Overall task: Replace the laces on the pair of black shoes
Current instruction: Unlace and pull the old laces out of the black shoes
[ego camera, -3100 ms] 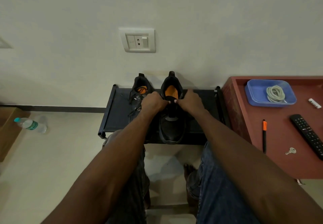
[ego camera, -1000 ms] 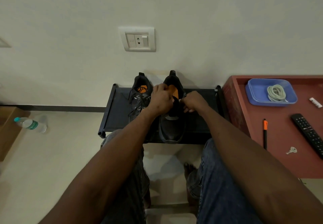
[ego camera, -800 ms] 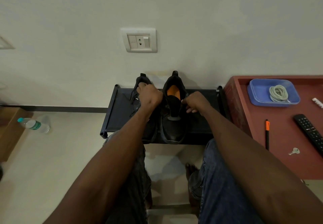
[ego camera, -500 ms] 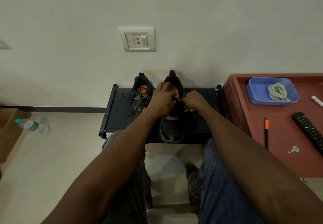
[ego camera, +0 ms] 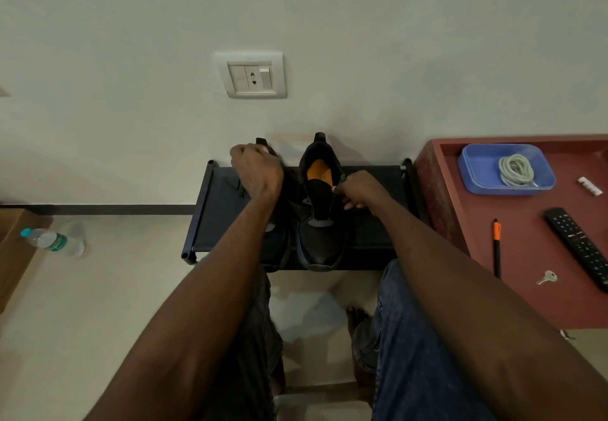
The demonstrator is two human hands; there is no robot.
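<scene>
Standing side by side mid-rack (ego camera: 368, 243), the black shoes (ego camera: 320, 223) are soft and light. The old lace is presumably pinched in the fisted left hand (ego camera: 258, 170); it cannot be seen. The right hand (ego camera: 362, 190) pinches the collar, a firm hold.

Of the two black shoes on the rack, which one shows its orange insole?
The right shoe, beside the right hand: its opening is uncovered, so the orange insole shows. The left hand covers the opening of the left shoe.
</scene>
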